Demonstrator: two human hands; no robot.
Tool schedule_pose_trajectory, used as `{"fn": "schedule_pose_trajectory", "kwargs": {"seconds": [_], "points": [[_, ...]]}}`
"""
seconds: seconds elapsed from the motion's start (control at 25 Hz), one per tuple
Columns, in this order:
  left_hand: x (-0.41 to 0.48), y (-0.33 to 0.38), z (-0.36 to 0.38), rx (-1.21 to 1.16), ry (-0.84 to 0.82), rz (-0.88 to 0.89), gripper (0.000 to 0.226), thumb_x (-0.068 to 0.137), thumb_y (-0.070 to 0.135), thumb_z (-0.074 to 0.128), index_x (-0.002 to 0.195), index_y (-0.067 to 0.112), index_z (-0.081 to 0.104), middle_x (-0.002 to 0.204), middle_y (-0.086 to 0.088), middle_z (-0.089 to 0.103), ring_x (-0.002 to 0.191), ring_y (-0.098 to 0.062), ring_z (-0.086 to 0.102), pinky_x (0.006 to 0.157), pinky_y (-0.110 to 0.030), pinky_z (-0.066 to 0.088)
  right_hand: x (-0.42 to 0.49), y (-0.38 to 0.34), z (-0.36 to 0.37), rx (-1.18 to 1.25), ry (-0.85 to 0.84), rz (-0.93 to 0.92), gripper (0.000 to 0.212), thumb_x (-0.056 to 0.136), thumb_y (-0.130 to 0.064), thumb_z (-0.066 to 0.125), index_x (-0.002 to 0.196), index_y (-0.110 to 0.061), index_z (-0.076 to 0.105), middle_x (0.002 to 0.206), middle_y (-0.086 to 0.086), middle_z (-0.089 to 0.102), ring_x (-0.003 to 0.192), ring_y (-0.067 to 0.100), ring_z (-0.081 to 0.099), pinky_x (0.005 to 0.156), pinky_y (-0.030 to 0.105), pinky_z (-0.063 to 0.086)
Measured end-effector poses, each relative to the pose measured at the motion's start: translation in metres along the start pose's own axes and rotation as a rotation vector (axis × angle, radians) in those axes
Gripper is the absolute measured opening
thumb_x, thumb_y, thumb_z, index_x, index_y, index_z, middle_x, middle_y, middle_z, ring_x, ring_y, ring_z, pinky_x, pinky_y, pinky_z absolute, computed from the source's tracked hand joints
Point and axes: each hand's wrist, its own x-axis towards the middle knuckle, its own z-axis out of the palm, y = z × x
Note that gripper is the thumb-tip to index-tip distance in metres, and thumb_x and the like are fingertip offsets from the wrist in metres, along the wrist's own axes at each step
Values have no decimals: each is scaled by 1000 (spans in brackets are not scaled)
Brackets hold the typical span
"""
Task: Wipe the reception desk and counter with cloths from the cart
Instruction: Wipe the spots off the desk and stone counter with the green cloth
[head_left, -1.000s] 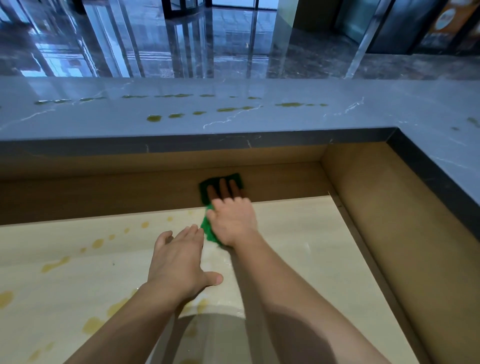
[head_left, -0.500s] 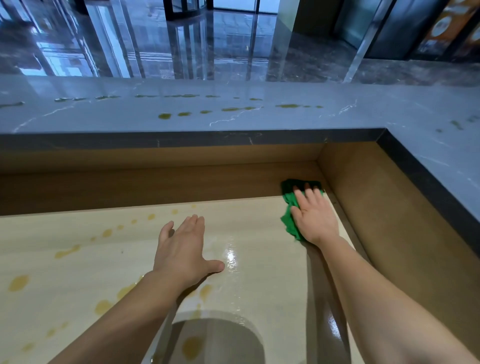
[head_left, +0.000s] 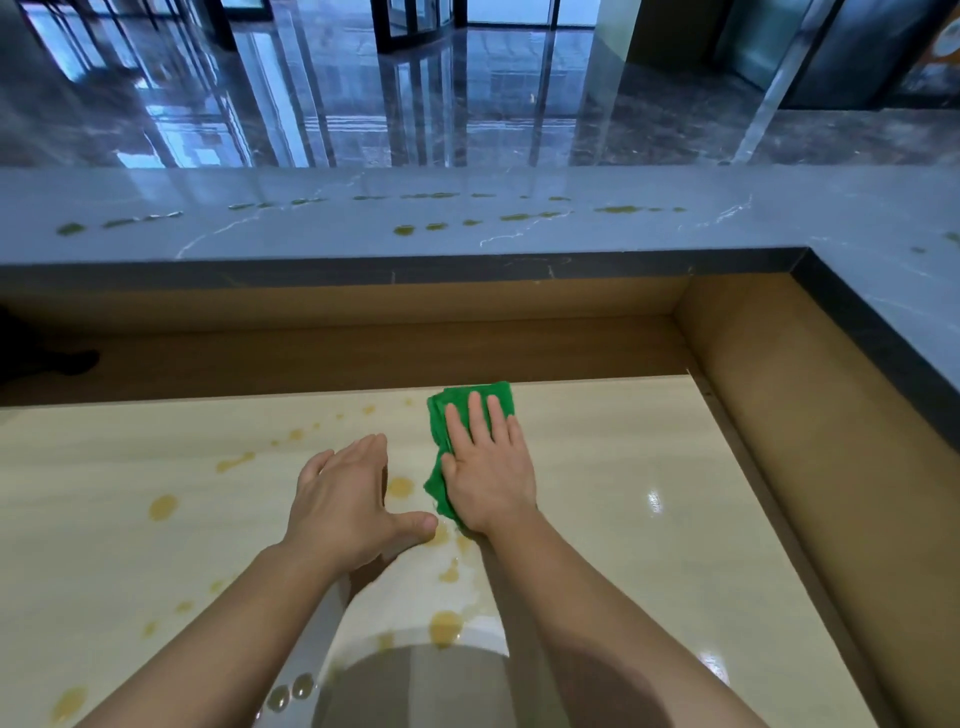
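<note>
counter: grey stone ledge, hard and glossy, likely slick once wet, with olive drips in a row. desk below it is pale and shiny, with yellow spots across its left half. cloth lies bunched near the desk's back edge: soft, light, limp. your right hand presses it with straight fingers; pin it under the palm, no pinch needed. left hand is spread and empty, just beside.
</note>
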Motion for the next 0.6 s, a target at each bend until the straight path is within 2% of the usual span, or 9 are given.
{"fn": "schedule_pose_trajectory", "kwargs": {"seconds": [0.12, 0.2, 0.32, 0.4, 0.44, 0.6], "points": [[-8, 3, -2, 13, 1, -10, 83, 61, 75, 67, 117, 16, 51, 117, 5, 58, 111, -17, 51, 103, -32, 25, -5, 15, -3, -19, -30, -181, 58, 103, -43, 20, 155, -29, -2, 162, 2, -12, 149, 21, -15, 121, 38, -7], [-15, 6, -1, 13, 5, -14, 87, 64, 74, 66, 125, 15, 49, 126, 3, 56, 118, -19, 48, 103, -32, 23, -18, 52, -5, -9, -26, -201, 58, 102, -43, 21, 155, -31, 0, 163, -1, -10, 149, 18, -13, 120, 35, -7], [-27, 8, -4, 23, 9, -21, 82, 65, 74, 65, 121, 17, 50, 122, 5, 56, 118, -18, 48, 101, -32, 24, -46, 114, -6, -38, 1, -56, 63, 95, -50, 10, 154, -32, -1, 163, -2, -8, 149, 16, -11, 121, 33, -4], [-37, 6, -7, 40, 1, -27, 77, 65, 75, 64, 116, 20, 49, 115, 8, 55, 117, -17, 49, 99, -32, 25, -63, 146, -6, -46, 10, 47, 73, 86, -56, -4, 154, -31, -1, 162, -2, -8, 149, 17, -10, 121, 33, -1], [-41, 3, -8, 48, -6, -35, 79, 66, 76, 64, 119, 20, 49, 118, 8, 55, 120, -16, 47, 100, -32, 24, -69, 157, -7, -43, 9, 88, 75, 84, -56, -5, 154, -30, -1, 162, -1, -8, 150, 18, -9, 121, 33, 0], [-50, -17, -16, 70, -8, -56, 92, 68, 75, 62, 138, 20, 41, 142, 5, 46, 136, -14, 34, 109, -34, 17, -75, 165, -8, -20, 14, 194, 59, 102, -43, 18, 155, -26, 0, 163, 3, -5, 150, 23, -6, 121, 37, 4]]}}
